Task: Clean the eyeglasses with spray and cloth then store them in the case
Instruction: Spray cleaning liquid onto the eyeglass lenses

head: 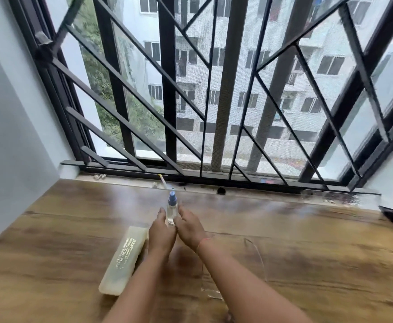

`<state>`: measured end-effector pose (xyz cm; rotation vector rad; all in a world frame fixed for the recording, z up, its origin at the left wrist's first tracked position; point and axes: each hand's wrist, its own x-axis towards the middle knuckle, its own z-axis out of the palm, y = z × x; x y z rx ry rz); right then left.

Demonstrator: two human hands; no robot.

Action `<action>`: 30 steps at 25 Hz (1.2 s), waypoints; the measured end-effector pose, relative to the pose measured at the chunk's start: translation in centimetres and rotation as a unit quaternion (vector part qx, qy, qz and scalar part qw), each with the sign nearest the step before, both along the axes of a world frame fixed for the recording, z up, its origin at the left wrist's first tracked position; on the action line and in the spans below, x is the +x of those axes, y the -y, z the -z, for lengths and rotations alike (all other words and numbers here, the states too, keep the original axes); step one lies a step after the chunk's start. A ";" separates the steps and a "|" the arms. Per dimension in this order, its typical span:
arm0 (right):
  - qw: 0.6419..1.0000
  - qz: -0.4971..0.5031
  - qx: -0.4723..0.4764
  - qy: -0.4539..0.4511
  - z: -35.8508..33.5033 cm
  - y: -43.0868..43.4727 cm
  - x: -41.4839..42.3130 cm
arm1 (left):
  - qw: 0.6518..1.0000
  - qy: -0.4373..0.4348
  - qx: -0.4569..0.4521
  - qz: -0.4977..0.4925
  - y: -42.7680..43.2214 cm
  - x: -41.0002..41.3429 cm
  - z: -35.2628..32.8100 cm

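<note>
1. Spray bottle [172, 212]: stands upright between the fingertips of both hands, probably so it can be steadied and lifted for spraying.
2. Left hand [161, 231]: fingers straight and relaxed, holding nothing, just beside the bottle.
3. Right hand [189, 228]: fingertips at the bottle; whether they grasp it cannot be told.
4. Eyeglasses case [123, 257]: closed, just outside the left wrist.
5. Eyeglasses [210, 291]: on the table by the right forearm, behind the hand.
6. Window grille [167, 89]: beyond the fingertips, obstructing nothing. No cloth visible.
</note>
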<state>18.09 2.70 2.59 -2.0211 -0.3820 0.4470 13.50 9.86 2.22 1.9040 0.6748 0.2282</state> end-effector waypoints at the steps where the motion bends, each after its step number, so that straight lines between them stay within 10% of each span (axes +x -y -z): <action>1: 1.000 0.003 0.005 -0.002 0.4 -0.4 0.3 | 1.000 0.007 -0.004 -0.003 -0.1 0.2 0.4; 10: 0.997 0.031 0.073 -0.022 1.1 0.8 0.4 | 0.995 0.066 -0.072 0.000 1.6 0.5 0.2; 30: 0.958 0.257 0.122 0.035 1.1 27.1 -11.2 | 0.933 0.007 -0.062 0.356 22.8 -6.9 0.2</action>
